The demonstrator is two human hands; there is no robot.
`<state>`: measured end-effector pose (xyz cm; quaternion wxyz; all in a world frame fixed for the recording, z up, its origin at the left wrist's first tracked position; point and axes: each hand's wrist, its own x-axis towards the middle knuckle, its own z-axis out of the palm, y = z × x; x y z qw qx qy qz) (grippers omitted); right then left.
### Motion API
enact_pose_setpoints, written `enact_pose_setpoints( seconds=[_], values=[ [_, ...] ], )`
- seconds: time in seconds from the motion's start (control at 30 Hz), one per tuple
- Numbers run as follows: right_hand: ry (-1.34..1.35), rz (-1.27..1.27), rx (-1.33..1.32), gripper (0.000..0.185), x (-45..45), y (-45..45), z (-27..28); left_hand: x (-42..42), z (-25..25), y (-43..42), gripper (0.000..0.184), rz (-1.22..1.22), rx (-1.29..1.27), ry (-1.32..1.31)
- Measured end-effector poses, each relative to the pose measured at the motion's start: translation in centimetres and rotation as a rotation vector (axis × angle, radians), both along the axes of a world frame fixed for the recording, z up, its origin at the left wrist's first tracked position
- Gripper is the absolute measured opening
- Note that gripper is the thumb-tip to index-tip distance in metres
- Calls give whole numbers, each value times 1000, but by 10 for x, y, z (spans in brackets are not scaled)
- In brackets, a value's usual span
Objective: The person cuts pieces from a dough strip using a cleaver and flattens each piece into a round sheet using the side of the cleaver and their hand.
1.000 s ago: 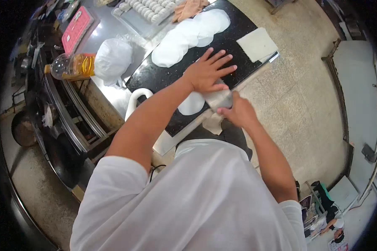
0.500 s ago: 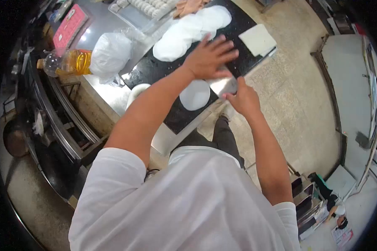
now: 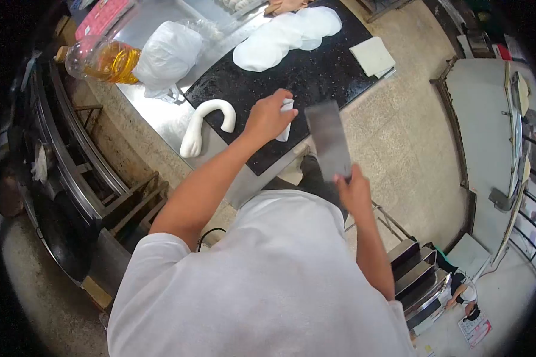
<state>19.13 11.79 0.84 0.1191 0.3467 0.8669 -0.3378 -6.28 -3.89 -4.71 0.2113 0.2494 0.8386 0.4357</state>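
Note:
My right hand (image 3: 355,191) is closed round the handle of a cleaver (image 3: 329,140), its broad blade raised near the board's front right edge. Over the black board (image 3: 238,86), my left hand (image 3: 270,116) pinches a thin white dough wrapper (image 3: 285,126), which is seen nearly edge-on and partly hidden by the fingers. Left of that hand, a hook-shaped rope of dough (image 3: 198,122) lies on the board's edge. A row of overlapping round dough wrappers (image 3: 268,44) is spread along the far side of the board.
A folded white cloth (image 3: 373,56) lies at the board's right edge. On the metal table at left are a tied plastic bag (image 3: 168,56), an oil bottle (image 3: 104,59) and a pink box (image 3: 106,16). Trays (image 3: 408,262) stand low at right. A person's arm (image 3: 458,296) shows beyond.
My left hand has moved back from the cleaver and picked up the wrapper from the board. The cleaver has been lifted off the board, its blade now upright in view. The dough rope is uncovered.

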Motion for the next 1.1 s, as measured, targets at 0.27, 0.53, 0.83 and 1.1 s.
enact_pose_setpoints(
  seconds=[0.27, 0.53, 0.83, 1.1],
  values=[
    [44, 416, -145, 44, -113, 5, -47, 33, 10, -13, 29, 202, 99, 105],
    [-32, 665, -334, 39, -102, 91, -30, -5, 49, -7, 30, 551, 307, -22],
    [382, 195, -449, 26, -89, 199, -13, -74, 19, -47, 41, 682, -86, 318],
    [377, -653, -889, 16, -143, 163, -69, 44, -4, -91, 53, 646, -237, 339]
  ],
)
